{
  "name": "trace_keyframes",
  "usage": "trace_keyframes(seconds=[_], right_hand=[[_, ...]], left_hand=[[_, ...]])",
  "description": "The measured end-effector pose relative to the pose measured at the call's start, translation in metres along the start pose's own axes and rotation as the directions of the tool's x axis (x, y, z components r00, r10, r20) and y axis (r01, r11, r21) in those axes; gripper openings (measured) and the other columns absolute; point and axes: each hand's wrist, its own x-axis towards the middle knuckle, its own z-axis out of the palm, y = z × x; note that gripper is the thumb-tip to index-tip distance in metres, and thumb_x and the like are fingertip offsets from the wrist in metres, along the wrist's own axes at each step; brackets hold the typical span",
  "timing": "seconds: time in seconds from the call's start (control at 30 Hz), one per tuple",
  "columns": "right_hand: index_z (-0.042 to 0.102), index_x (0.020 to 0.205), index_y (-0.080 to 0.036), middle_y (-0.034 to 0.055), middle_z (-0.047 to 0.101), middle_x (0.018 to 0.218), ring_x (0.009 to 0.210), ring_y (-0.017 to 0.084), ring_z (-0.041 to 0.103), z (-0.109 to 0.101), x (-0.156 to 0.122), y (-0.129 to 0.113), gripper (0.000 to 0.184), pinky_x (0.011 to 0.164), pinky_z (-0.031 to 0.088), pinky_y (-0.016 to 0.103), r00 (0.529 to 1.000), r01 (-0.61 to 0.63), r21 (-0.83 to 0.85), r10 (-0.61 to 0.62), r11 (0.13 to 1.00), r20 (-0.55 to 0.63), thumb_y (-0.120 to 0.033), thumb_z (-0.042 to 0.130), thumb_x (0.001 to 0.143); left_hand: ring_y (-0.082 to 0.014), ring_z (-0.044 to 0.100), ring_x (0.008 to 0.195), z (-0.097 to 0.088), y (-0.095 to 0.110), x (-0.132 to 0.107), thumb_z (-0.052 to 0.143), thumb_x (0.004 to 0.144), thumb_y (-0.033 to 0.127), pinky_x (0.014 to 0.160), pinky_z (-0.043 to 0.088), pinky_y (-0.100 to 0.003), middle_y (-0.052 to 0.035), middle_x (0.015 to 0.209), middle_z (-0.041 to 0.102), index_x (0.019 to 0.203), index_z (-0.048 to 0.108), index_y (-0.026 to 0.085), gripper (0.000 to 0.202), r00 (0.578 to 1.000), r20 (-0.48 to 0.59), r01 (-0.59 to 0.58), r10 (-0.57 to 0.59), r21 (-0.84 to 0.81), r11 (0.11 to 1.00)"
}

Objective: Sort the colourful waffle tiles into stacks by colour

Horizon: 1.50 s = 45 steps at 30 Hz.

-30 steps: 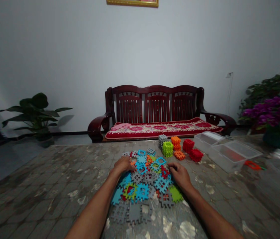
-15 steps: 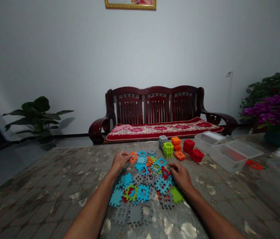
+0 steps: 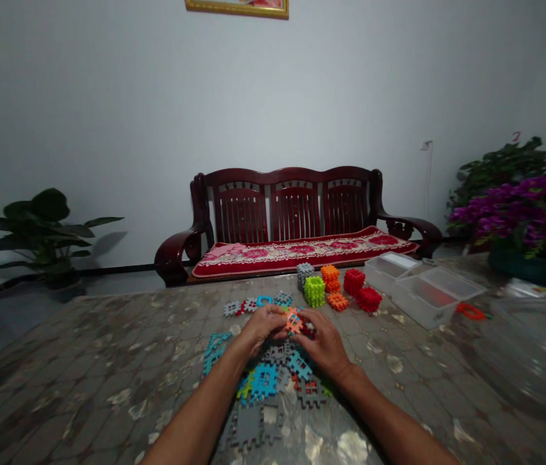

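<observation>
Moved since the earlier frame: left hand (image 3: 259, 329), from the left edge of the tile heap to its middle, with the orange tile (image 3: 293, 320); right hand (image 3: 325, 342), from the right edge inward to meet it.

Orange tile, one, notched edges: raised between the two hands, over the far half of the heap. Left hand: fingers and thumb closed on its left side. Right hand: fingers and thumb closed on its right side, a little apart from the left.

Heap, interlocking tiles, partly hidden by hands and forearms: teal tiles (image 3: 214, 349), left; blue tile (image 3: 263, 380), near side; light-blue lattice tile (image 3: 299, 365), just beside the right hand; grey tiles (image 3: 247, 425), nearest edge.

Far side of the heap, in a loose row: grey tile (image 3: 232, 308) at left, blue frame (image 3: 264, 300) towards the right.

Far right of the heap, blocks: grey block (image 3: 305, 275); green block (image 3: 315, 292), nearer; orange stack (image 3: 330, 279); flat orange piece (image 3: 337, 301), near the stack; two red blocks (image 3: 368, 299).

Right, on the patterned table (image 3: 141, 368): clear bins (image 3: 422, 310); orange-red item (image 3: 471, 312), just beside them. Beyond the table: wooden bench (image 3: 296, 206), red floral cover (image 3: 302, 253) upon it.
</observation>
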Motion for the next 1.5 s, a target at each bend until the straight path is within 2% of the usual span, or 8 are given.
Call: trace_keyframes(seconds=[0.17,0.3,0.5,0.63,0.83,1.07,1.3,1.5], right_hand=[[0.07,0.112,-0.023,0.0073,0.073,0.112,0.103,0.023,0.068,-0.012,0.003,0.015,0.03,0.092,0.054,0.037,0.999,-0.034,-0.073,0.032,0.997,-0.019,-0.029,0.068,0.083],[0.07,0.111,-0.021,0.0077,0.074,0.106,0.093,0.024,0.069,-0.041,0.013,0.043,0.036,0.086,0.054,0.038,0.943,-0.31,-0.237,0.266,0.921,-0.198,-0.043,0.066,0.082],[0.066,0.123,-0.021,0.0075,0.074,0.108,0.093,0.025,0.069,-0.068,0.024,0.071,0.05,0.079,0.051,0.034,0.834,-0.549,-0.34,0.47,0.764,-0.289,-0.052,0.062,0.084],[0.066,0.126,-0.021,0.0097,0.074,0.113,0.1,0.027,0.069,-0.065,0.03,0.074,0.049,0.08,0.05,0.035,0.841,-0.54,-0.423,0.462,0.727,-0.281,-0.051,0.06,0.087],[0.063,0.133,-0.02,0.0151,0.073,0.117,0.107,0.032,0.067,-0.06,0.039,0.074,0.054,0.085,0.049,0.04,0.822,-0.56,-0.493,0.521,0.666,-0.231,-0.052,0.059,0.089],[0.062,0.135,-0.021,0.0159,0.071,0.119,0.11,0.033,0.065,-0.059,0.04,0.075,0.057,0.087,0.049,0.041,0.811,-0.559,-0.533,0.553,0.635,-0.193,-0.055,0.058,0.09],[0.066,0.123,-0.016,0.015,0.07,0.12,0.11,0.028,0.063,-0.056,0.028,0.077,0.047,0.098,0.047,0.042,0.906,-0.422,-0.412,0.357,0.808,-0.229,-0.045,0.058,0.088],[0.073,0.111,-0.021,0.0092,0.073,0.112,0.105,0.027,0.065,-0.054,0.004,0.039,0.039,0.098,0.05,0.044,0.964,-0.227,-0.103,0.238,0.968,0.119,-0.043,0.068,0.079]], left_hand=[[-0.0125,0.064,0.057,-0.007,-0.003,0.001,0.081,0.064,0.034,0.056,0.054,-0.023,0.0007,0.066,0.067,0.092,0.061,0.018,0.037,0.996,-0.042,-0.077,0.084,0.155,0.985],[-0.0196,0.071,0.075,-0.057,0.003,-0.004,0.069,0.071,0.043,0.066,0.057,-0.029,-0.0048,0.086,0.074,0.1,0.067,0.018,0.038,0.914,-0.187,-0.255,0.36,0.425,0.868],[-0.0254,0.073,0.097,-0.158,-0.017,-0.02,0.058,0.074,0.034,0.088,0.056,-0.035,-0.0081,0.101,0.079,0.097,0.069,0.022,0.028,0.744,-0.49,-0.056,0.455,0.633,0.772],[-0.0247,0.074,0.096,-0.184,-0.029,-0.031,0.054,0.077,0.031,0.087,0.056,-0.034,-0.0071,0.103,0.079,0.097,0.07,0.022,0.027,0.684,-0.565,0.066,0.461,0.678,0.733],[-0.0244,0.074,0.094,-0.177,-0.029,-0.036,0.052,0.081,0.031,0.081,0.055,-0.031,-0.006,0.103,0.08,0.099,0.073,0.022,0.029,0.74,-0.493,0.106,0.457,0.757,0.645],[-0.0242,0.073,0.097,-0.176,-0.029,-0.036,0.051,0.082,0.031,0.084,0.053,-0.03,-0.0053,0.106,0.079,0.099,0.073,0.022,0.029,0.747,-0.478,0.114,0.463,0.777,0.619],[-0.0247,0.072,0.1,-0.177,-0.03,-0.035,0.056,0.081,0.041,0.092,0.054,-0.034,-0.0064,0.108,0.079,0.106,0.072,0.021,0.036,0.797,-0.441,0.044,0.414,0.724,0.688],[-0.0304,0.066,0.118,-0.174,-0.022,-0.042,0.071,0.067,0.059,0.105,0.051,-0.041,-0.013,0.126,0.073,0.119,0.07,0.017,0.067,0.91,-0.26,-0.115,0.324,0.591,0.798]])
